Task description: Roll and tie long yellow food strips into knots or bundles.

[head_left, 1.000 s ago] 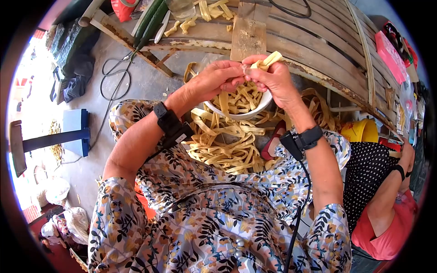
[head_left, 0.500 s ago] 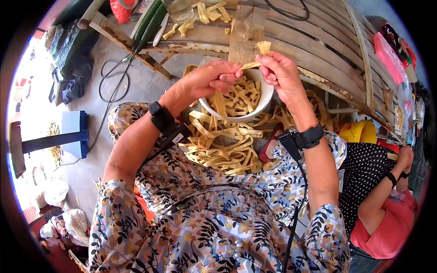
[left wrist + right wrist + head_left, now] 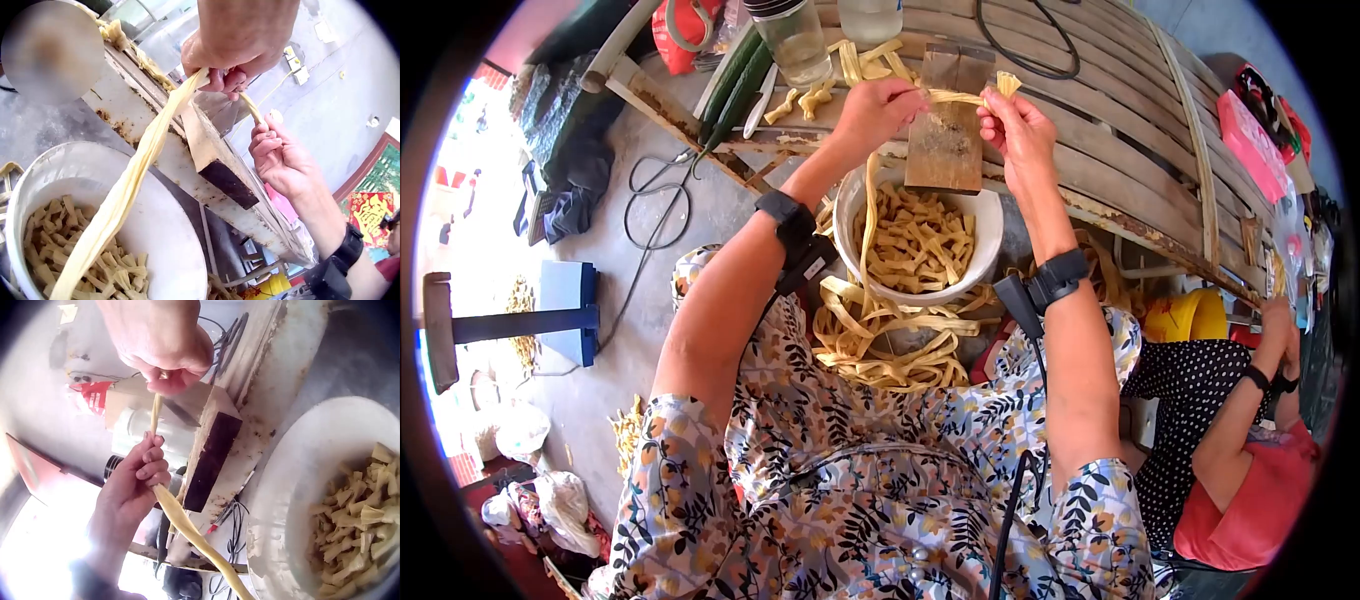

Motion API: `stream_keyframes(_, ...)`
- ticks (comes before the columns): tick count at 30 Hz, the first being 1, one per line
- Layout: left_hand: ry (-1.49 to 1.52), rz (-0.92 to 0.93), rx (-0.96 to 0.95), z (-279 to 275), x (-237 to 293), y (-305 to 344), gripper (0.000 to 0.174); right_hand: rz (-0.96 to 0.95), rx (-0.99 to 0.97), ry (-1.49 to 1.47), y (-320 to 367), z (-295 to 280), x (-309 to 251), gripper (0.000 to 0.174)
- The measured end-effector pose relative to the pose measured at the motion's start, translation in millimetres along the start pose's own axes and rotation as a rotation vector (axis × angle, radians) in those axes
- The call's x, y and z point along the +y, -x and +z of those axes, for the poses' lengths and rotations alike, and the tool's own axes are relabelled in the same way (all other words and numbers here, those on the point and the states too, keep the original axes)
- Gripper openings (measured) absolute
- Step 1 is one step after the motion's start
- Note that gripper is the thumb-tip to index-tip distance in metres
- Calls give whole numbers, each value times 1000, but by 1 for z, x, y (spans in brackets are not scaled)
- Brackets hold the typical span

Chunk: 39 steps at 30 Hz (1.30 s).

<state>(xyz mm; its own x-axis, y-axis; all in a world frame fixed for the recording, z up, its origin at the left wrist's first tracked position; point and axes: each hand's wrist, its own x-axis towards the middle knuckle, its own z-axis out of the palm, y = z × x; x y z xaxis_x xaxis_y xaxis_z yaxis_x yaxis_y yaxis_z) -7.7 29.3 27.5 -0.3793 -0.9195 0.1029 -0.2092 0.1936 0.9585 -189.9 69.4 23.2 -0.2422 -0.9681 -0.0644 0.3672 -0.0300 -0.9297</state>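
A long pale-yellow strip, like tofu skin, stretches between the hands over a wooden board (image 3: 945, 165) on the slatted bench. My left hand (image 3: 874, 122) pinches the strip (image 3: 140, 165), whose long tail hangs past the white tub (image 3: 992, 225). Fingers of my right hand (image 3: 1022, 130) pinch the other end, where a short flared tip sticks out above them. Between the hands, the strip looks narrow and twisted. Short yellow pieces (image 3: 915, 240) fill the bottom of the tub. A grey blade-like piece (image 3: 181, 415) stands at the board, behind the right hand.
Loose strips (image 3: 890, 350) are heaped below the tub. On the bench (image 3: 1100, 110) lie cucumbers (image 3: 735, 85), a jar (image 3: 795, 45), a few yellow pieces (image 3: 812, 100) and a black cable (image 3: 1025, 50). A yellow bucket (image 3: 1195, 315) and another seated person (image 3: 1250, 470) are at the right.
Both hands have moved forward from over the tub to over the board. They have drawn apart, with a longer stretch of strip between them. The head view has shifted, showing more bench.
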Motion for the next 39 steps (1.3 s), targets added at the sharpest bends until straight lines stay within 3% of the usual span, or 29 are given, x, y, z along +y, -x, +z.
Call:
stream_keyframes(17,-47,0,87,6,-5,-16,17,-34,39,-64,-20,0,8,15)
stream_keyframes(21,-66,28,116,11,-13,-18,16,-47,98,97,-22,-2,16,16)
stream_keyframes(24,-294,-4,185,11,-16,-14,17,-77,182,207,-20,-9,18,17)
stream_keyframes(27,184,-107,10,-1,-3,-6,22,-49,108,134,-10,-18,-3,20)
stream_keyframes(30,394,-196,-156,-11,8,11,25,122,-3,103,18,-16,-18,24)
stream_keyframes(34,587,-245,-277,-15,14,32,25,168,-199,431,61,-9,-19,27)
stream_keyframes(36,608,-188,-318,-16,10,39,23,-151,-349,745,72,-15,-9,26)
stream_keyframes(37,555,-147,-315,-17,10,42,18,-296,-336,838,79,-15,-10,25)
stream_keyframes(39,413,-109,-279,-17,15,48,13,-302,-250,724,79,-12,-14,25)
